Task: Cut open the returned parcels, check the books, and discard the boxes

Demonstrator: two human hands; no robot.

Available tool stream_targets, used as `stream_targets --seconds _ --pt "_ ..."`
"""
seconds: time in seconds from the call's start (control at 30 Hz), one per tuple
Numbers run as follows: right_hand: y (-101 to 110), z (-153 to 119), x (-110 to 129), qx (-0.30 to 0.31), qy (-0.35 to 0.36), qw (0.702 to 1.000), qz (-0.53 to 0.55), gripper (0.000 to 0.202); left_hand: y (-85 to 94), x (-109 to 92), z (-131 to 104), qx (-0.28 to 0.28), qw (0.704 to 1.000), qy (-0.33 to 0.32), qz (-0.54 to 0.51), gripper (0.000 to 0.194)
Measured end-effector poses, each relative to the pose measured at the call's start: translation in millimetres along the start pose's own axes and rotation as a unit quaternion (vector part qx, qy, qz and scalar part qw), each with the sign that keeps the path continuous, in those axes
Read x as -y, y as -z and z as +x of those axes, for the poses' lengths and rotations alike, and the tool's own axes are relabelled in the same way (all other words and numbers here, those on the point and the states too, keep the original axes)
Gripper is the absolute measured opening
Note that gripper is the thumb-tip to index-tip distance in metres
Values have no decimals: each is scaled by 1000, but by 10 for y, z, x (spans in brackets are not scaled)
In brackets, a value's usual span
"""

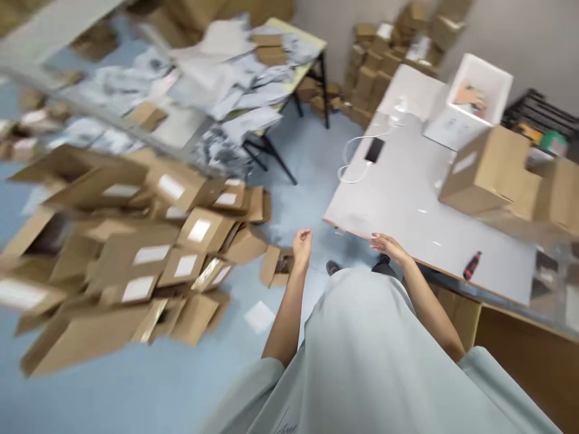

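Observation:
My left hand hangs in the air over the floor, its fingers curled together; what it holds, if anything, is too small to make out. Beside the front edge of the white table, my right hand has its fingers apart and holds nothing. A black phone with a white cable lies on that table. Farther right on it is a red and black tool. A small open carton stands on the floor near my left hand.
Many brown cartons are heaped on the floor at the left. Behind them, tables carry grey plastic bags. A white foam box and a large carton stand on the right table. More boxes are stacked by the wall.

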State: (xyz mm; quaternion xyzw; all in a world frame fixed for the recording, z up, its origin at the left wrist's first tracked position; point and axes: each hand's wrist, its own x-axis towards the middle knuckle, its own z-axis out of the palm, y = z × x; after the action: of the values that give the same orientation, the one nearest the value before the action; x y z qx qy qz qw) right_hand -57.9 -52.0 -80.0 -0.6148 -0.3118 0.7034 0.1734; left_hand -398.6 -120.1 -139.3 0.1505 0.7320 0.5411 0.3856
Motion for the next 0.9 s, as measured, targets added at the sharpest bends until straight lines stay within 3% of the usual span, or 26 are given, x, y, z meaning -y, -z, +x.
stream_targets --seconds 0.1,0.2,0.3,0.43,0.63,0.77,0.9 --pt "663 -248 -173 -67 32 993 93 30 -867 -292 -68 100 995 -19 23 13" --pt "1362 -424 -351 -124 58 977 164 30 -1771 -487 -315 187 981 -40 42 15" --pt "2085 -502 -487 -173 80 958 215 31 -2661 -526 -745 261 962 -47 67 21" --pt "3080 -528 -566 -244 117 930 251 42 -3746 -387 -1514 363 924 -43 113 31" --pt "4521 -597 -538 -379 173 878 237 71 -5087 -190 -2549 498 851 -41 160 43" --pt "5475 -557 -381 -496 195 820 210 88 -5953 -209 -2970 549 817 -59 165 49" --pt "6351 -418 -95 -597 186 759 184 96 -6880 -284 -3327 588 789 -69 164 69"
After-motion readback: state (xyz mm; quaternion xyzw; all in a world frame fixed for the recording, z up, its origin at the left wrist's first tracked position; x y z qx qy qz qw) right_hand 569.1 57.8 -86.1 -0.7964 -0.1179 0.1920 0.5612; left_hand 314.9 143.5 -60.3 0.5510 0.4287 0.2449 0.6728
